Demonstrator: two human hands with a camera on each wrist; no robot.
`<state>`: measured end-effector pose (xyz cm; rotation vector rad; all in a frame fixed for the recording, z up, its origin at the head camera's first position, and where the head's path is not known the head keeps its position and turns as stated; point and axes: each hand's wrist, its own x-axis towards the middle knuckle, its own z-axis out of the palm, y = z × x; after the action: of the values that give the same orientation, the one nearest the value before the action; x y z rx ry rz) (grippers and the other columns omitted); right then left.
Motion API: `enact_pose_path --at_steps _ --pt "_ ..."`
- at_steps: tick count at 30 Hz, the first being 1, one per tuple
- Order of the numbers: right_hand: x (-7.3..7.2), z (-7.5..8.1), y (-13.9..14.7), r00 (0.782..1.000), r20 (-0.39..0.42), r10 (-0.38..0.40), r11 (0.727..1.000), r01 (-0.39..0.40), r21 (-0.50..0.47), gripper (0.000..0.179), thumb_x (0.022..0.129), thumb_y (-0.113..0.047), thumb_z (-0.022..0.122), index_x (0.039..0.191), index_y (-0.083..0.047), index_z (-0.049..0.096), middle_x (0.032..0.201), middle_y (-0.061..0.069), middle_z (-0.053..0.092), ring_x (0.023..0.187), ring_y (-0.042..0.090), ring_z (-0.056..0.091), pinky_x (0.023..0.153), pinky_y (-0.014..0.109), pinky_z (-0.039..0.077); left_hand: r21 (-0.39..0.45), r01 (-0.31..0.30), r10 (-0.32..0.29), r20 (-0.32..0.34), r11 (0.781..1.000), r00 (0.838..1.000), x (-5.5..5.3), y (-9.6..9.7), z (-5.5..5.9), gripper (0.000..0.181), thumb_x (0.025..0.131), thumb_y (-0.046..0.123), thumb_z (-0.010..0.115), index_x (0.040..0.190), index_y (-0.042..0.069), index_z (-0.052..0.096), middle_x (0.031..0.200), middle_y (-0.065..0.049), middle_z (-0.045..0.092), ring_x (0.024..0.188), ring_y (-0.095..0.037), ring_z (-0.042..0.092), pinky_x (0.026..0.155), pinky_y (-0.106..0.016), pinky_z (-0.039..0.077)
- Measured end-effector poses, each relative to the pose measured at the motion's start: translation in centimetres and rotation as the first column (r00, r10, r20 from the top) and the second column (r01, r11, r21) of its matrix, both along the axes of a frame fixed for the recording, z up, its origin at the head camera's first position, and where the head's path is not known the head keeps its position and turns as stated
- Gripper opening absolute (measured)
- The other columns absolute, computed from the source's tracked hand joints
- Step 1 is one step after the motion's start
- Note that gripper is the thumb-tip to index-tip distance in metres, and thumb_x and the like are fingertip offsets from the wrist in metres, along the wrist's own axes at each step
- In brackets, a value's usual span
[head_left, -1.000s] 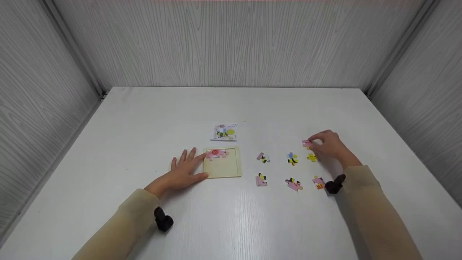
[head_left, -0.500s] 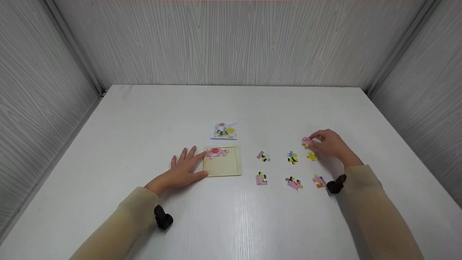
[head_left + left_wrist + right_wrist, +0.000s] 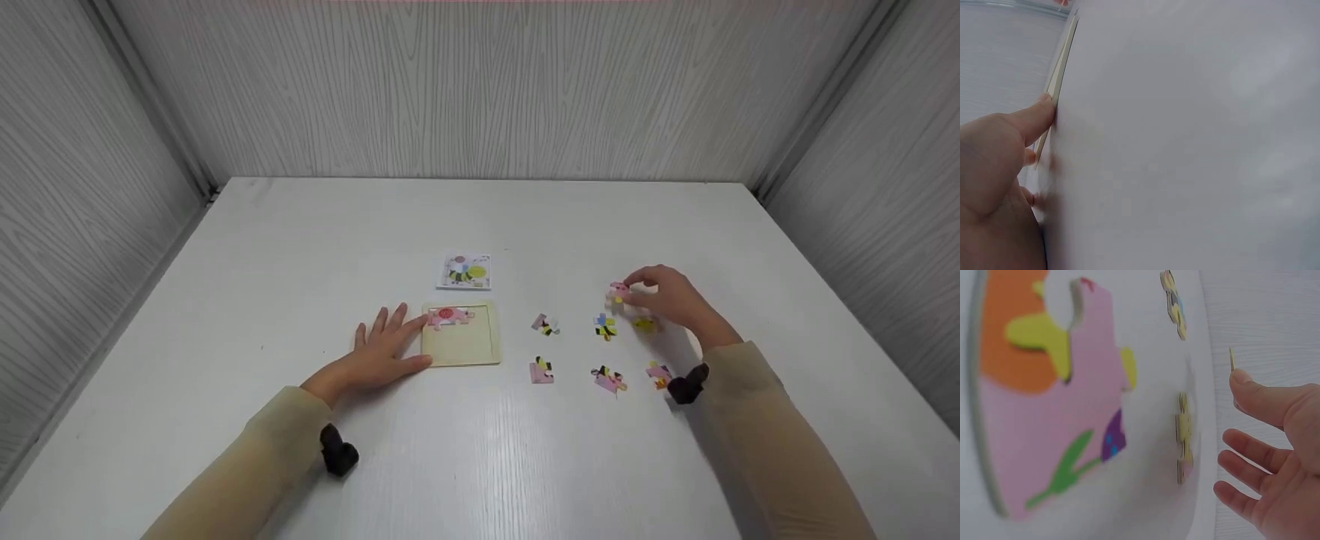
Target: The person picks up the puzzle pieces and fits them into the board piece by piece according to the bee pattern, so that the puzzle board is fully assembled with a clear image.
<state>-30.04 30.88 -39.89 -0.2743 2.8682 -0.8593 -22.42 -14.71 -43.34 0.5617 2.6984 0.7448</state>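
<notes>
In the head view, my left hand (image 3: 379, 358) lies with fingers spread, thumb and index fingertip at the left edge of a light wooden puzzle tray (image 3: 461, 352). In the left wrist view the thumb touches the edge of the tray (image 3: 1060, 73). Pink puzzle pieces (image 3: 450, 316) with a red spot lie in the tray's upper left. My right hand (image 3: 667, 296) pinches a pink puzzle piece (image 3: 618, 291) with some yellow on it, above the table. The right wrist view shows this piece (image 3: 1231, 359) edge-on, at thumb and fingertip, the other fingers loosely bent.
Several loose puzzle pieces lie right of the tray, among them a blue-and-yellow one (image 3: 604, 328), a yellow one (image 3: 646, 325) and a pink-and-orange one (image 3: 658, 374). A bee picture (image 3: 464, 271) lies behind the tray. Wood-grain walls stand around the white table (image 3: 337, 225).
My right hand has moved left with the pinched pink puzzle piece, which has turned a little. The left hand keeps its place at the tray.
</notes>
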Motion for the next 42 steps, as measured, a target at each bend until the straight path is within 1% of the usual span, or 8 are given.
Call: enact_pose_path --at_steps 6,11,17,22,27,34,42 --pt "0.2 0.0 -1.6 0.999 -0.023 0.036 0.999 -0.037 -0.005 0.034 0.091 -0.028 0.061 0.118 -0.008 0.061 0.127 0.015 0.050 0.119 0.035 0.044 0.095 0.053 0.036 0.007 -0.005 0.005 0.001 1.000 1.000 0.0 -0.1 -0.2 0.073 0.092 0.051 0.049 0.150 0.018 0.019 0.154 -0.016 -0.005 0.138 -0.038 -0.014 0.102 -0.060 -0.013" --pt "0.3 0.1 -3.0 0.996 -0.041 0.074 0.997 -0.074 -0.009 0.034 0.090 -0.028 0.063 0.118 -0.009 0.061 0.124 0.014 0.053 0.117 0.034 0.045 0.096 0.052 0.036 0.007 -0.006 0.006 0.005 1.000 1.000 -0.2 -0.1 -0.3 0.074 0.091 0.051 0.049 0.150 0.018 0.018 0.154 -0.016 -0.005 0.138 -0.037 -0.015 0.102 -0.060 -0.013" --pt "0.4 0.5 -5.0 0.995 -0.053 0.089 0.995 -0.090 -0.029 0.035 0.089 -0.028 0.063 0.119 -0.009 0.061 0.123 0.013 0.053 0.116 0.033 0.045 0.096 0.051 0.036 0.006 -0.008 0.008 0.009 1.000 1.000 -0.2 -0.1 -0.2 0.075 0.091 0.052 0.050 0.150 0.018 0.019 0.154 -0.016 -0.004 0.138 -0.038 -0.014 0.102 -0.060 -0.013" --pt "0.4 0.5 -6.6 0.994 -0.059 0.094 0.994 -0.097 -0.049 0.034 0.089 -0.029 0.064 0.118 -0.011 0.061 0.124 0.011 0.054 0.116 0.031 0.046 0.096 0.049 0.038 0.010 -0.006 0.006 0.003 1.000 1.000 0.0 -0.1 0.0 0.074 0.091 0.051 0.050 0.150 0.017 0.020 0.154 -0.017 -0.003 0.138 -0.038 -0.013 0.101 -0.061 -0.012" --pt "0.4 0.3 -8.3 0.990 -0.069 0.123 0.989 -0.128 -0.070 0.034 0.089 -0.028 0.064 0.118 -0.010 0.062 0.122 0.010 0.055 0.116 0.031 0.046 0.095 0.048 0.038 0.009 -0.001 0.001 -0.007 1.000 1.000 0.1 -0.1 0.2 0.073 0.091 0.049 0.051 0.149 0.017 0.020 0.154 -0.018 -0.003 0.138 -0.039 -0.013 0.101 -0.062 -0.012" --pt "0.5 0.1 -10.7 0.986 -0.061 0.157 0.983 -0.161 -0.087 0.032 0.088 -0.027 0.066 0.115 -0.012 0.063 0.119 0.008 0.055 0.114 0.028 0.047 0.095 0.046 0.039 0.010 -0.009 0.009 -0.001 1.000 1.000 0.1 0.0 0.2 0.073 0.091 0.048 0.051 0.149 0.016 0.020 0.154 -0.019 -0.002 0.138 -0.040 -0.012 0.101 -0.062 -0.011" --pt "0.8 0.1 -13.1 0.981 -0.032 0.192 0.979 -0.194 -0.069 0.028 0.087 -0.029 0.067 0.111 -0.014 0.065 0.119 0.004 0.056 0.112 0.024 0.047 0.095 0.043 0.039 0.002 -0.009 0.009 0.017 1.000 1.000 -0.1 0.0 0.1 0.074 0.091 0.049 0.051 0.150 0.017 0.019 0.154 -0.017 -0.005 0.137 -0.038 -0.015 0.102 -0.060 -0.013"
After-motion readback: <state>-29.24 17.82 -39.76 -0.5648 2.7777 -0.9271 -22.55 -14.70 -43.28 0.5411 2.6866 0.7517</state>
